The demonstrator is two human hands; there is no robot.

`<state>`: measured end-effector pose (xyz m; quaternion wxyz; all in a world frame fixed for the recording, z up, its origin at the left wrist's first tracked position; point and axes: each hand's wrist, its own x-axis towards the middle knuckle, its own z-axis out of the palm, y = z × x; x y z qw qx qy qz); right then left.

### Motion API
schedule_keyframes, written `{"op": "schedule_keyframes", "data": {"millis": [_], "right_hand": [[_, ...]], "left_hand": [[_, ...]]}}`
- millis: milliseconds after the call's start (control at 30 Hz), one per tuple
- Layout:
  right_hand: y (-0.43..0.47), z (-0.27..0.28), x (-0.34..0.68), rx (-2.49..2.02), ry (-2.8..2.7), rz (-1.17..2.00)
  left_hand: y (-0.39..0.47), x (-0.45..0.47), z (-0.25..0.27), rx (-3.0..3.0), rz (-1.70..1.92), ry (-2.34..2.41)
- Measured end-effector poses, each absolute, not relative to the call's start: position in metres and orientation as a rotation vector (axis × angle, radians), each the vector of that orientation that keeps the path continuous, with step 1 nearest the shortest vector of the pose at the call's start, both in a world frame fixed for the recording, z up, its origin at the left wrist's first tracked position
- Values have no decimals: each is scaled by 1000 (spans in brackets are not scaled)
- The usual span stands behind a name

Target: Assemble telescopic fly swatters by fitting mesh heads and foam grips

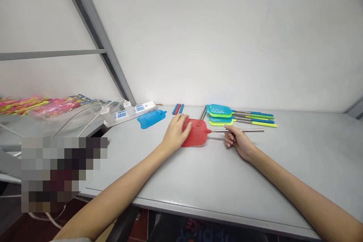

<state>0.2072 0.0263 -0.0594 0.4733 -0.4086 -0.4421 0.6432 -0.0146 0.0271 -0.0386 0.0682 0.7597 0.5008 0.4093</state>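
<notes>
A red fly swatter (pixel 195 133) lies level above the grey table, its mesh head to the left and its bare metal rod (pixel 251 131) pointing right. My left hand (pixel 177 132) grips the left edge of the mesh head, thumb on the near face. My right hand (pixel 236 140) pinches the rod between thumb and forefinger, with the other fingers curled below. Just behind are stacked fly swatters (pixel 219 110) with blue and yellow-green heads and coloured grips. Loose metal rods (pixel 203 113) lie beside that stack.
Left of my hands lies a loose blue swatter head (pixel 152 118). Short blue and red handle grips (pixel 178 109) lie near the wall. A white power strip (pixel 136 110) with plugs and cables sits at the table's left end. Bagged colourful items (pixel 56 106) lie farther left, above a blurred-out patch.
</notes>
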Motion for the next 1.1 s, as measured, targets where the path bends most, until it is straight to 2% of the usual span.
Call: {"op": "schedule_keyframes", "data": {"millis": [200,467,767,1100], "right_hand": [[27,-59,207,-1029,-1080,1571],[27,-61,207,-1026,-1085,1559],[27,-61,205,-1027,-1103,1543],[28,-63,205,-1036,-1095,1537]], "left_hand": [[12,2,-37,2524,1050,1441],[16,-4,-37,2614,876,1628],[77,-26,-51,2428,736,2157],[92,-43,-63,2550,558,2168]]}}
